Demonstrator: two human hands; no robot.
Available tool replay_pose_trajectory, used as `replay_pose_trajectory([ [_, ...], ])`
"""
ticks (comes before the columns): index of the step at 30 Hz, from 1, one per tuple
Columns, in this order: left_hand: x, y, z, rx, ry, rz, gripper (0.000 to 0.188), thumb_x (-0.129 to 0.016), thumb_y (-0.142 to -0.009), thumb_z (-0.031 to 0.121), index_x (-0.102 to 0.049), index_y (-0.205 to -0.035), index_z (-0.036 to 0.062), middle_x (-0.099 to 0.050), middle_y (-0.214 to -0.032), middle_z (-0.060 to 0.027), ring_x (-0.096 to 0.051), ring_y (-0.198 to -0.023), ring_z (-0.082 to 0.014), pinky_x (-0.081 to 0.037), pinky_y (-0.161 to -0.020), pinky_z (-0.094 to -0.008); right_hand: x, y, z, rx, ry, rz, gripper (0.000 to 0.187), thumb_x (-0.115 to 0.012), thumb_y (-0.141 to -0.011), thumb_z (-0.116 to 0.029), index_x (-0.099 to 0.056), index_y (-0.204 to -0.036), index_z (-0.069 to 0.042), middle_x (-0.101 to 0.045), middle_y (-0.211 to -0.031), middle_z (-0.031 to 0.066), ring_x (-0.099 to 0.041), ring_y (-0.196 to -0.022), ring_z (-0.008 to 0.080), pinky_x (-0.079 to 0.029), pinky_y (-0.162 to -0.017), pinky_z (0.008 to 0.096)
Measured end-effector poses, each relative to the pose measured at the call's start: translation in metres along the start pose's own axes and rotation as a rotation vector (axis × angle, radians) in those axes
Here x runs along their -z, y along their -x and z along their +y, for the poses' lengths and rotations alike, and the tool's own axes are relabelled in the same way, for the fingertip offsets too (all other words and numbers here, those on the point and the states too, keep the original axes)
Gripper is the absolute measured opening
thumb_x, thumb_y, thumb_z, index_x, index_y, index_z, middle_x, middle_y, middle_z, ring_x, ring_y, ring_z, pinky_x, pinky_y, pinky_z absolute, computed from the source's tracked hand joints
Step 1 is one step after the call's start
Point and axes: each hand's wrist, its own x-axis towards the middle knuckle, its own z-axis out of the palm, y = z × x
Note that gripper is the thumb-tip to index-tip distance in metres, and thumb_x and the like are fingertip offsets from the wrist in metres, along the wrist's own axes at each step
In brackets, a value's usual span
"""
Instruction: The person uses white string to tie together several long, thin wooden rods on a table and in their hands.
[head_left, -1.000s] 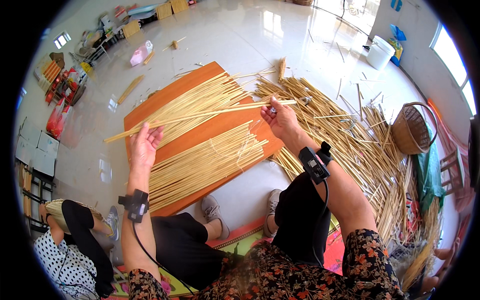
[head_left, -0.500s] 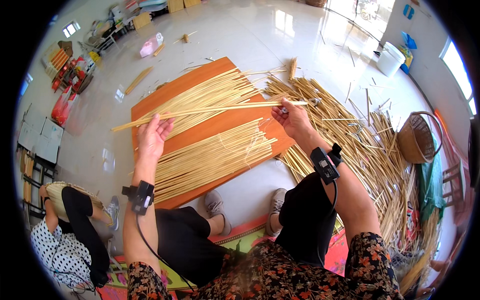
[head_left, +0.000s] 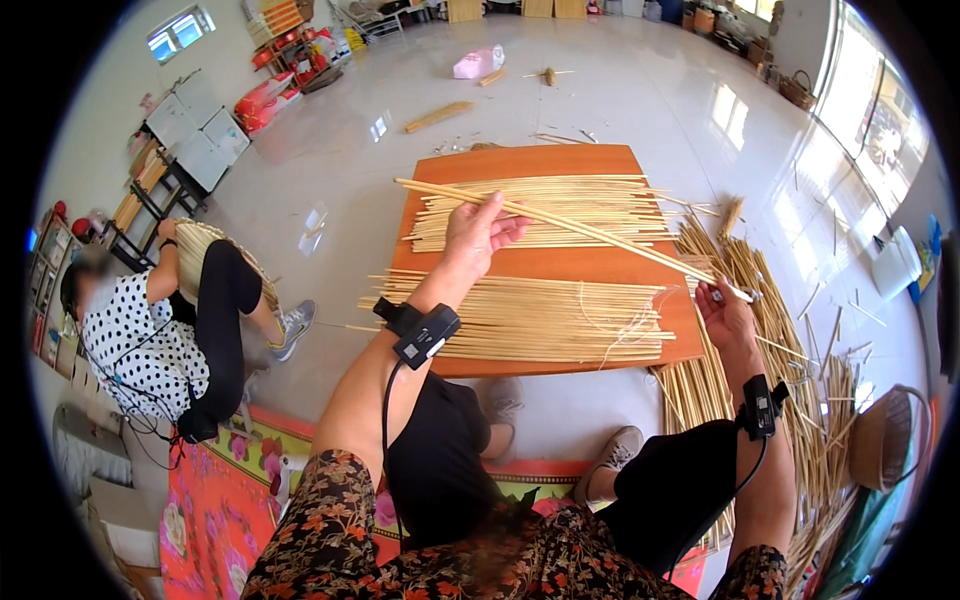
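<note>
Over an orange board (head_left: 560,262), both hands grip long pale reed sticks (head_left: 590,229) slanting.

1. An orange board (head_left: 545,250) is lying flat on the glossy pale floor (head_left: 620,100).
2. Two rows of straw-coloured sticks are lying on the board: a far row (head_left: 560,200) and a near row (head_left: 530,320), with bare board showing between them.
3. A loose heap of sticks (head_left: 760,330) is spreading over the floor just beside the board's right edge.
4. A wicker basket (head_left: 880,440) is sitting on the floor at the far right.
5. A short plank (head_left: 438,116) and a pink bundle (head_left: 478,62) are lying well beyond the board.
</note>
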Motion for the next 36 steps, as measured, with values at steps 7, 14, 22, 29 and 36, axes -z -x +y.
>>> replay_pose_trajectory([
  [7,0.002,0.003,0.003,0.001,-0.028,-0.034,0.021,-0.055,-0.095,0.023,-0.056,-0.103,0.0026,-0.066,-0.104,-0.0173,-0.068,-0.092,-0.0270,-0.058,-0.071,-0.0315,-0.007,0.004,-0.001,-0.013,0.013,0.040,0.013,-0.059,-0.093,-0.012,-0.055,-0.097,-0.001,-0.057,-0.091,0.0098,-0.064,-0.086,0.0235,-0.059,-0.079,0.0341],
  [14,0.008,0.001,0.006,-0.004,0.055,0.037,0.022,-0.054,-0.096,0.025,-0.055,-0.100,0.0037,-0.067,-0.102,-0.0179,-0.068,-0.090,-0.0266,-0.058,-0.070,-0.0315,-0.006,0.004,-0.003,-0.018,0.009,0.012,0.014,-0.059,-0.093,-0.011,-0.055,-0.097,0.001,-0.060,-0.090,0.0118,-0.064,-0.086,0.0239,-0.059,-0.079,0.0349],
  [22,0.010,-0.002,0.004,-0.066,-0.060,0.081,0.022,-0.055,-0.096,0.024,-0.055,-0.098,0.0029,-0.067,-0.101,-0.0186,-0.068,-0.089,-0.0268,-0.058,-0.072,-0.0329,-0.005,0.006,-0.003,0.003,0.011,0.008,0.013,-0.059,-0.093,-0.010,-0.055,-0.098,0.001,-0.063,-0.093,0.0135,-0.066,-0.085,0.0245,-0.060,-0.076,0.0343],
  [29,0.016,-0.003,0.005,-0.022,-0.011,0.009,0.020,-0.058,-0.094,0.025,-0.055,-0.095,0.0047,-0.065,-0.104,-0.0198,-0.067,-0.093,-0.0284,-0.058,-0.077,-0.0351,-0.004,0.005,-0.006,-0.019,-0.007,0.016,0.012,-0.059,-0.092,-0.011,-0.054,-0.095,-0.001,-0.062,-0.090,0.0121,-0.066,-0.084,0.0237,-0.060,-0.076,0.0341],
  [36,0.012,-0.002,0.008,-0.016,-0.042,0.052,0.026,-0.059,-0.093,0.028,-0.056,-0.095,0.0019,-0.066,-0.096,-0.0189,-0.069,-0.088,-0.0279,-0.059,-0.074,-0.0335,-0.007,0.011,-0.006,-0.021,-0.011,0.027,0.013,-0.060,-0.092,-0.012,-0.054,-0.094,-0.001,-0.063,-0.089,0.0115,-0.067,-0.082,0.0225,-0.061,-0.074,0.0332],
])
